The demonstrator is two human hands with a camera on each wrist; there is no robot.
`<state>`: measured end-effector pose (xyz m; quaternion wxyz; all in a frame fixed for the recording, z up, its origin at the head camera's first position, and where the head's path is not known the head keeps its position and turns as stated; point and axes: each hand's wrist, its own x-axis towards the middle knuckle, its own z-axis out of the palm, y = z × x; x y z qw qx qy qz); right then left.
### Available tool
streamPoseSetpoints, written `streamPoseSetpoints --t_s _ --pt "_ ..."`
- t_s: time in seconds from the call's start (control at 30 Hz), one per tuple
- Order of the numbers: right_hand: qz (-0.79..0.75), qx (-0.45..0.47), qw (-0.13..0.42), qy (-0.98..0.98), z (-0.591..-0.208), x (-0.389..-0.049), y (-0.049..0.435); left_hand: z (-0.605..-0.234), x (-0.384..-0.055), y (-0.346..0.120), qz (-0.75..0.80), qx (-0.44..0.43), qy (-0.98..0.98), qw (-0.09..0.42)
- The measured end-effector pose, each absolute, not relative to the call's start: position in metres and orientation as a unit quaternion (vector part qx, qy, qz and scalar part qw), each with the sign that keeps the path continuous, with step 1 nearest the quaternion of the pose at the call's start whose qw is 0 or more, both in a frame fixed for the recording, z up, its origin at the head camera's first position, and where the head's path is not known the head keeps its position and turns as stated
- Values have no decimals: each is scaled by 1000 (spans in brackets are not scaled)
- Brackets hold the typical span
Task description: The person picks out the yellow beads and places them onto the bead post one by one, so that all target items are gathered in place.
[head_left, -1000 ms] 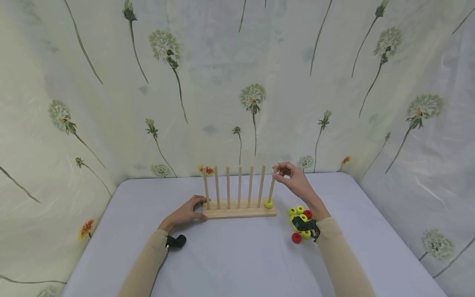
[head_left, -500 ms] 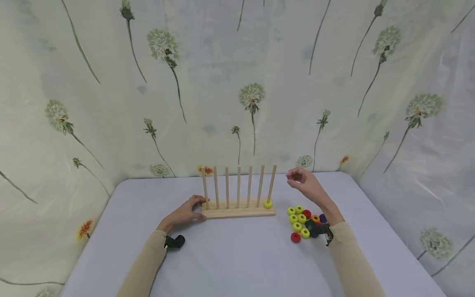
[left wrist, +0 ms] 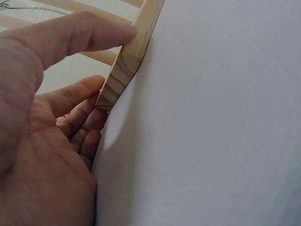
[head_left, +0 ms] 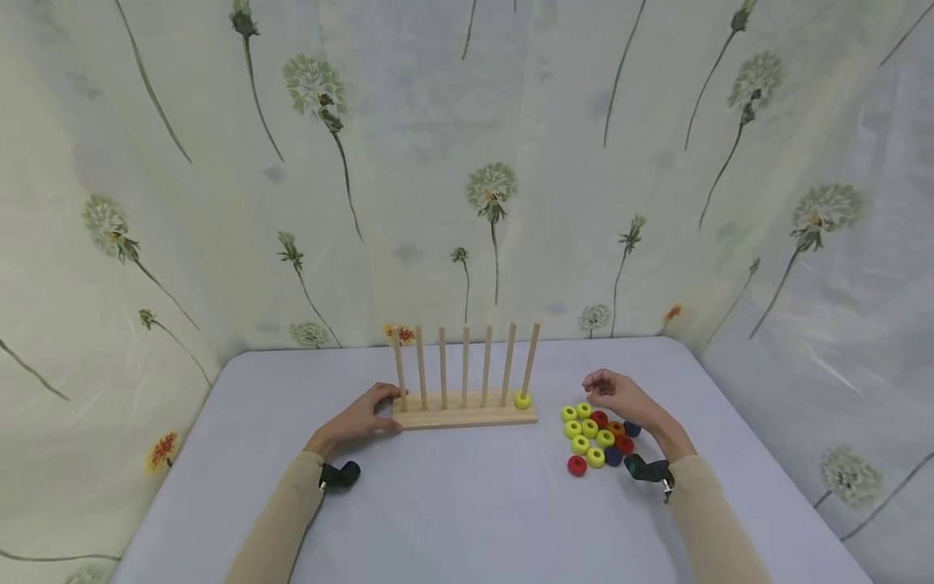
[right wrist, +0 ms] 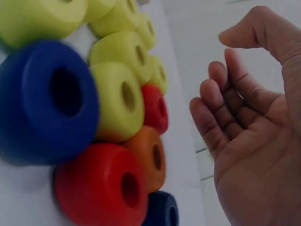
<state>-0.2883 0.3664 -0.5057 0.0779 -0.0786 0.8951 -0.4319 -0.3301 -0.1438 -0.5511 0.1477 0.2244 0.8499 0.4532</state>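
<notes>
Rack (head_left: 464, 419) at the centre of the head view, flat on white cloth (head_left: 438, 519), with seven pegs (head_left: 465, 365) upright in a row; long flat base probably there to keep so tall a row from toppling. Left hand (head_left: 353, 418) at the left end of it, pinching the wood, thumb on the near edge and fingers at the back edge. Likely reason for the grip: keeping the base still. By gripping at the outer edge, presumably also leaving every peg tip unobstructed.

Yellow bead (head_left: 523, 404) around the foot of the rightmost peg, down on the base, and so unlikely to roll off with the peg through the hole.

Right hand (head_left: 620, 396) above the far edge of a bead cluster, right of the frame; fingers loosely bent, thumb apart from fingertips, nothing held in the right wrist view. Curve well suited, by guess, to something small and round.

Loose beads (head_left: 589, 433) close together beneath, yellow, red, orange and blue, holes facing up; resting that way, probably steadier than on rounded sides. Gathered just beside the right end of the rack, perhaps for an easy reach. Lone red bead (head_left: 577, 470) at the near left edge.
</notes>
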Motion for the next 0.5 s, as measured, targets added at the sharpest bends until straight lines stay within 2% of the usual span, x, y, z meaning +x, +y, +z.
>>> streamPoseSetpoints --t_s 0.2,0.5 --pt "-404 -37 125 905 -518 -289 364 -550 -330 -144 458 220 848 150" --pt "-374 -28 113 920 -527 -291 363 -549 -328 -142 464 212 846 156"
